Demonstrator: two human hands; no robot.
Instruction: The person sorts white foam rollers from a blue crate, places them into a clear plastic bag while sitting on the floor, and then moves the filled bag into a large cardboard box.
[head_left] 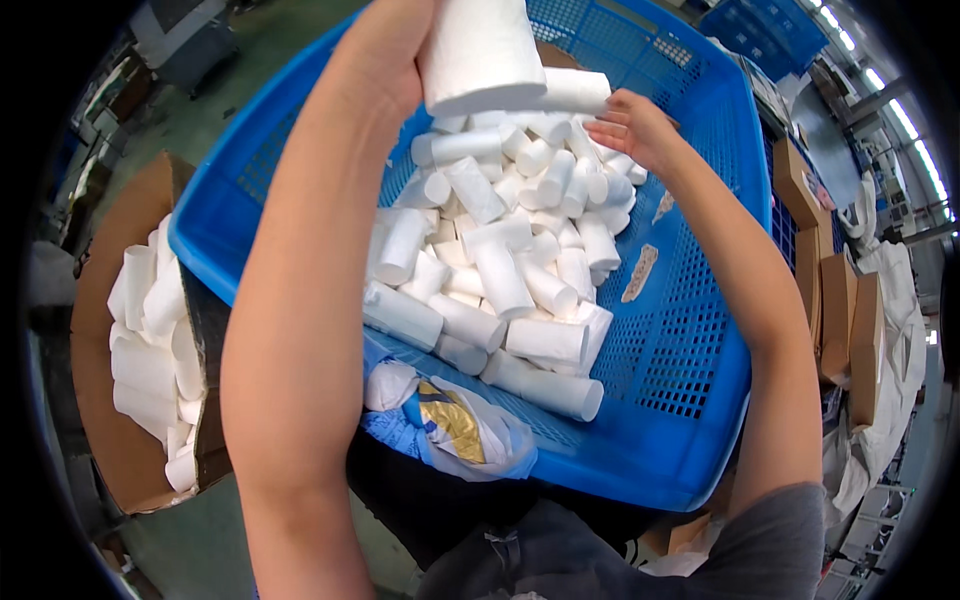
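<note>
A large white paper roll is raised at the top of the view, with my left hand closed on its left side; most of those fingers are hidden or cut off by the upper edge. Behind it lies another white roll, pointing right. My right hand is open beside that roll's right end, fingers stretched toward it; whether they touch it I cannot tell. Below both hands, many loose white rolls are heaped in a big blue plastic basket with perforated walls.
At the left stands a cardboard box with more white rolls. A crumpled plastic bag hangs at the basket's near edge. Cardboard pieces and white sheeting are at the right. Another blue crate stands at the far right.
</note>
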